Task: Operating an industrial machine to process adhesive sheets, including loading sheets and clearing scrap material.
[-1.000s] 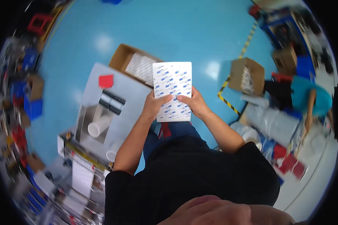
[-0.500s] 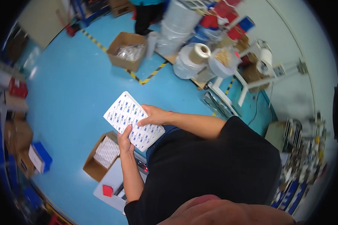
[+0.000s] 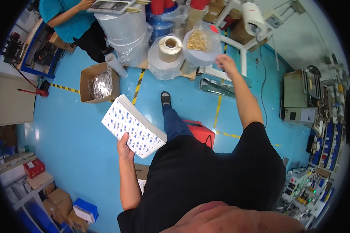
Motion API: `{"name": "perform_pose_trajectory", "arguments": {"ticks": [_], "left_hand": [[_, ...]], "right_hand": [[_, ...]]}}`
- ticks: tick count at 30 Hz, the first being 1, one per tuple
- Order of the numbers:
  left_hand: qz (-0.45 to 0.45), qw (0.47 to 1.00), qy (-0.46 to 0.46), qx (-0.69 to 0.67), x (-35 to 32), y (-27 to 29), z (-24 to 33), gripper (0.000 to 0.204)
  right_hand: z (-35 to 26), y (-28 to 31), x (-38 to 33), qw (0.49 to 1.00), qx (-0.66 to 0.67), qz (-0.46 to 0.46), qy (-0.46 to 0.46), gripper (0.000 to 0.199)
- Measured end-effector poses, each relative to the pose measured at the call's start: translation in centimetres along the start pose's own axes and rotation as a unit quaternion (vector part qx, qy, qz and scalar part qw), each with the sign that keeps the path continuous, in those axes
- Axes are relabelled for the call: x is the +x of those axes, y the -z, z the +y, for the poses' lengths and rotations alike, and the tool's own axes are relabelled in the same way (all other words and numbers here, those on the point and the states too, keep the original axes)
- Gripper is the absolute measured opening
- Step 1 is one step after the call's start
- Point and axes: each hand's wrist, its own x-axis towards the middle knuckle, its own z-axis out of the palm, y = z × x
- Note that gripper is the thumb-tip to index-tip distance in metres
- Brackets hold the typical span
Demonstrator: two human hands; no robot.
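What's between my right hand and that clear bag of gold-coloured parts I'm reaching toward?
Nothing visible. The right hand is stretched out just beside the clear bag of gold-coloured parts, with only open air between them; whether they touch I cannot tell. The left hand holds the stack of white sheets well off to the side.

Open cardboard box [image 3: 100, 82] (shiny bags inside, perhaps), red stool [image 3: 200, 132].

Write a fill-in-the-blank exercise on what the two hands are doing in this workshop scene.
1. The left hand holds a stack of white sheets printed with ____ marks.
2. The right hand reaches toward a clear plastic bag of ____ coloured parts.
3. The open brown cardboard box stands on the ____ floor.

Missing words: blue; gold; blue
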Motion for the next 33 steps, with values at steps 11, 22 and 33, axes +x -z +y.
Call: {"name": "perform_pose_trajectory", "arguments": {"ticks": [11, 22, 33], "left_hand": [[0.152, 0.982, 0.06, 0.098, 14.4, -5.9, 2.7, 0.067], [0.181, 0.97, 0.12, 0.112, 20.3, -7.9, 2.1, 0.066], [0.128, 0.973, 0.151, 0.116, 25.4, -12.2, 3.0, 0.073]], "right_hand": [[0.1, -9.4, 16.3, 0.999, 0.006, -0.047, -0.015, 0.019], [4.3, 3.9, 23.5, 0.935, -0.008, 0.345, 0.089, 0.027], [0.0, 3.4, 26.9, 0.965, 0.001, -0.18, -0.19, 0.011]]}}
